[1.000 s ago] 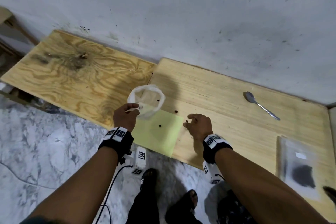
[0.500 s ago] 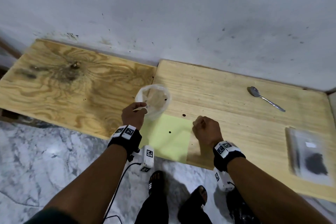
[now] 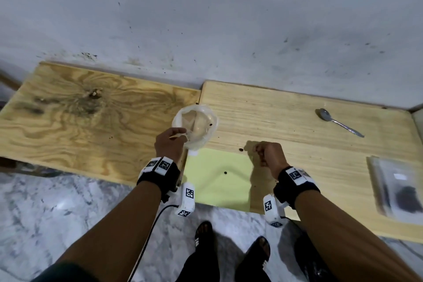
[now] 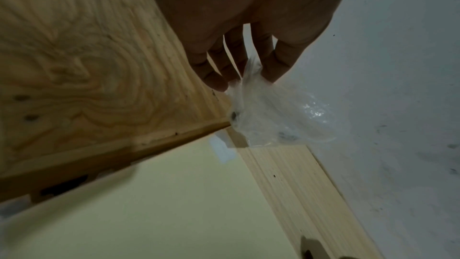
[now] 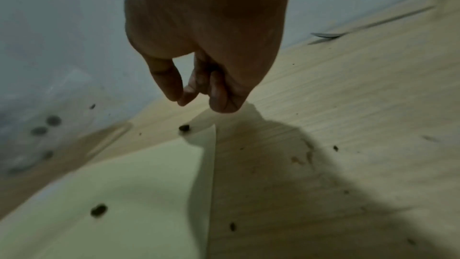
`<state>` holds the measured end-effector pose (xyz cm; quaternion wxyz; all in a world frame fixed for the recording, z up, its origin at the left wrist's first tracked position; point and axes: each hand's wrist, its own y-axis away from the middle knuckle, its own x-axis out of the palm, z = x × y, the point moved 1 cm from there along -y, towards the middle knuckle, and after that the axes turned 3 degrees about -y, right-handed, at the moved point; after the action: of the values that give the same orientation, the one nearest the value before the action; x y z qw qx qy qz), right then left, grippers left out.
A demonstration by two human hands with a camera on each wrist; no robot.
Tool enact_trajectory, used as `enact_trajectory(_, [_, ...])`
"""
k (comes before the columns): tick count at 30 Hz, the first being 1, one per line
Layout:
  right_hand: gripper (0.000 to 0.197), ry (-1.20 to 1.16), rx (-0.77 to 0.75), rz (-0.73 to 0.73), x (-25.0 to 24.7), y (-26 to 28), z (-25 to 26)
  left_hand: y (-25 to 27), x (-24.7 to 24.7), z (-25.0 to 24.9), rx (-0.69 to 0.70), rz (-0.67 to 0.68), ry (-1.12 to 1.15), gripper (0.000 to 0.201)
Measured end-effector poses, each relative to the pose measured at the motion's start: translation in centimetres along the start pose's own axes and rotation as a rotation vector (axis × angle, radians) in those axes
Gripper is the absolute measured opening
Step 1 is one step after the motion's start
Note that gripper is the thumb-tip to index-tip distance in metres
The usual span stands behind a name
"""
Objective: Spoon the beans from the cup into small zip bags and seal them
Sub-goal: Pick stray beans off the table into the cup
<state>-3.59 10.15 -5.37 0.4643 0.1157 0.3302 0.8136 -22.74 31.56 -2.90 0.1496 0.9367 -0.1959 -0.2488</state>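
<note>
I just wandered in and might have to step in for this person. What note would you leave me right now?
Left hand: pinches the rim of an open clear plastic bag that holds very few beans.
Right hand: fingertips pinched together above the wooden table, no bean visible in them.
Metal spoon: lying unused, far right.
Stray dark beans: one on the pale yellow sheet, one on the wood.
Done: a flat clear bag with a dark heap inside lies at the right.
Left: gather strays, fill, seal. No cup in view.
</note>
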Motion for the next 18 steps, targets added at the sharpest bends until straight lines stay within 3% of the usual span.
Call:
enact_trajectory(4, [0.008,0.446,-0.283,-0.028,1.7,-0.6,-0.2,-0.5,-0.9,0.9,-0.008,-0.006,-0.027,0.022])
enact_trajectory(8, [0.019,0.605,-0.373,-0.04,2.7,-1.0,-1.1,-0.5,-1.5,1.6,-0.001,-0.009,-0.032,0.022])
enact_trajectory(12, [0.013,0.628,-0.475,-0.061,2.9,-1.0,-2.0,-0.3,-2.2,2.0,-0.011,-0.021,-0.021,0.023])
enact_trajectory(16, [0.012,0.699,-0.467,-0.035,2.9,-1.0,-1.6,-0.1,-2.6,2.1,-0.017,-0.03,-0.026,0.022])
enact_trajectory(18, [0.02,0.455,-0.304,-0.059,2.5,-0.8,-1.3,0.1,-2.5,2.0,-0.023,-0.033,-0.024,0.022])
